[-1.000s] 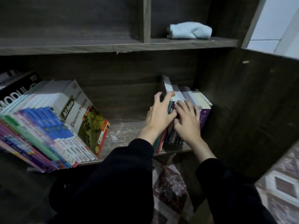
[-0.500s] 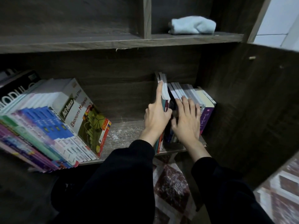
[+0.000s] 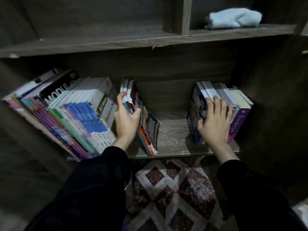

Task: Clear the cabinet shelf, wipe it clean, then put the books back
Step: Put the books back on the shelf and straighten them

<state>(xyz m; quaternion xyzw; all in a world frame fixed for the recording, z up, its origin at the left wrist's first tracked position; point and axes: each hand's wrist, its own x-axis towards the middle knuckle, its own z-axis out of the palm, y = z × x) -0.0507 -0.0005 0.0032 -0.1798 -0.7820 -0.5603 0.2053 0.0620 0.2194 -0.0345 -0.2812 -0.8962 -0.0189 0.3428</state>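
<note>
On the dark wooden shelf (image 3: 173, 139) a big leaning row of textbooks (image 3: 75, 117) fills the left end. My left hand (image 3: 126, 120) grips a few thin books (image 3: 146, 127) and holds them tilted against that row. My right hand (image 3: 215, 120) lies with spread fingers on the spines of a small upright group of books (image 3: 240, 114) at the shelf's right end, its thumb against the blue cover on their left side. A bare stretch of shelf separates the two groups.
A light blue cloth (image 3: 233, 18) lies on the upper shelf (image 3: 150, 42), right of a vertical divider (image 3: 185, 14). The cabinet's side wall (image 3: 275, 97) stands close to the right-hand books. A patterned floor (image 3: 175, 197) shows below the shelf.
My left hand has carried a few books from the right group leftward to the leaning row. A gap has opened on the shelf. My right hand stays on the right group.
</note>
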